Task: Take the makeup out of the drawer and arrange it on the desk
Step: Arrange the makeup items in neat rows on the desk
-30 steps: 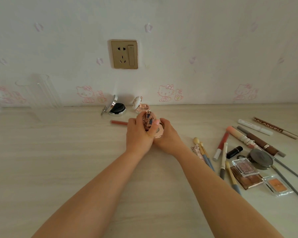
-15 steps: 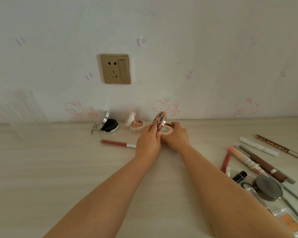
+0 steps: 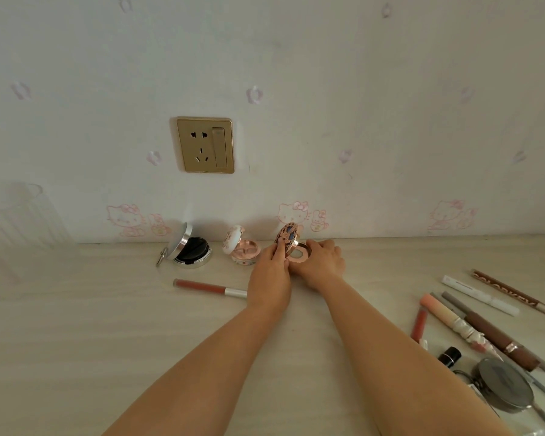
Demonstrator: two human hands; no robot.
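Observation:
A small round rose-gold compact (image 3: 293, 247) with a patterned lid stands open on the desk close to the wall. My left hand (image 3: 269, 272) pinches its raised lid. My right hand (image 3: 320, 261) holds the base from the right side. To its left stand two more open compacts in a row: a pink floral one (image 3: 241, 248) and a silver one with a black cushion (image 3: 189, 247). A red lip gloss tube (image 3: 208, 287) lies in front of them.
Several pencils, tubes and lip products (image 3: 472, 319) lie at the right with a grey round compact (image 3: 504, 388) and a small black tube (image 3: 450, 355). A clear ribbed cup (image 3: 22, 215) stands at the far left. A gold wall socket (image 3: 205, 145) sits above the desk (image 3: 76, 341).
Both hands carried the patterned compact away from me toward the wall and set it down beside the pink compact. The camera tilted up, so the right-hand makeup slid lower in view.

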